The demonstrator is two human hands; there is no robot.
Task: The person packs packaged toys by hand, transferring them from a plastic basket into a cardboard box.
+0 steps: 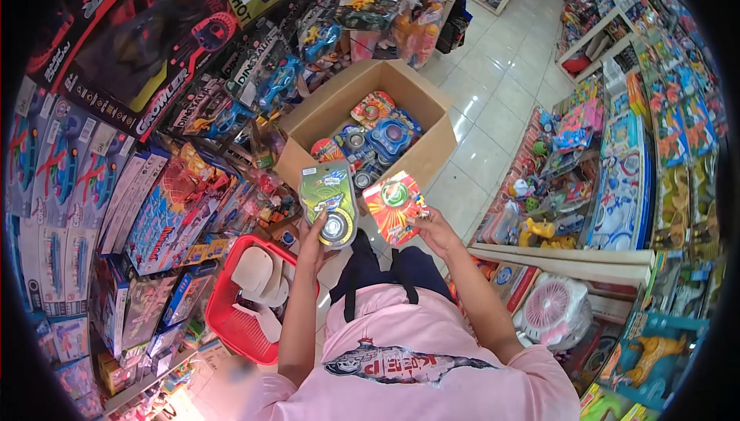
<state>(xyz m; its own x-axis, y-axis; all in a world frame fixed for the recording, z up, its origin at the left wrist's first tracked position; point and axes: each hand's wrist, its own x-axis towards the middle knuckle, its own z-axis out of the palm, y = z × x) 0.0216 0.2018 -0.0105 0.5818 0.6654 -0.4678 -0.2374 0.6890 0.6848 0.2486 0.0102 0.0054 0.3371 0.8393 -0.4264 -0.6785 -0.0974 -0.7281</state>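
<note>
My left hand (pixel 312 242) grips a green carded toy pack (pixel 327 193) with a round silver-and-black piece low on the card. In my right hand (pixel 436 230) is a red and yellow carded toy pack (pixel 391 203) with a green ring on it, pinched at its right edge. Both packs are held side by side, just in front of an open cardboard box (pixel 422 160). Inside the box lie several more carded packs, among them a blue one (pixel 391 136) and an orange-red one (pixel 373 108). The fingers behind the cards are partly hidden.
A red plastic basket (pixel 231 314) with white card pieces stands at my left. Shelves of boxed toys (pixel 173 205) line the left side, and more toy shelves run along the right, with a pink-and-white fan (pixel 552 307). A tiled floor aisle (pixel 493 85) leads away beyond the box.
</note>
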